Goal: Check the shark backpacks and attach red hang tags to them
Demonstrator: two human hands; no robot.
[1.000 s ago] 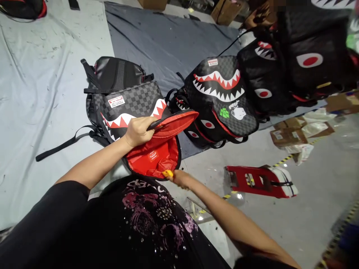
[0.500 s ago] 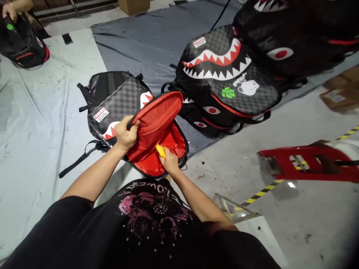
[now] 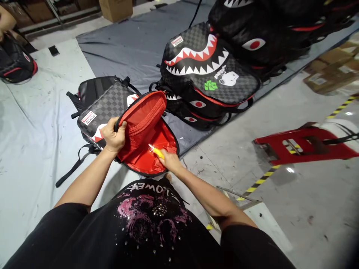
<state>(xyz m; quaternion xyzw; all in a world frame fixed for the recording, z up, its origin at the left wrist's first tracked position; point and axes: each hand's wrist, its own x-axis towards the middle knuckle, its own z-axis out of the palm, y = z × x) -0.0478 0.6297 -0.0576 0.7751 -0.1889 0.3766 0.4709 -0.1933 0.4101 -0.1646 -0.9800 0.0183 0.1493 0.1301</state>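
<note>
A black checkered backpack [image 3: 108,102] with shark-teeth print lies in front of me, its zipped compartment spread to show red lining [image 3: 146,112]. My left hand [image 3: 114,135] grips the edge of the raised flap, thumb on the red side. Inside the opening, my right hand [image 3: 171,161] is closed around yellow thread snips [image 3: 157,152]. Their metal tip points up and left over the red lining. The snips' rear end is hidden in the hand.
Stacked shark-print backpacks [image 3: 210,71] lie on the grey cloth [image 3: 134,41] beyond. Another person's arm [image 3: 6,19] is by a backpack [image 3: 17,61] at far left. A red pallet jack [image 3: 305,145] and cardboard boxes [image 3: 333,69] stand to the right.
The view has shifted, moving the scene left in the picture. The snips' metal tip now shows past the yellow handle. My left hand still holds the flap.
</note>
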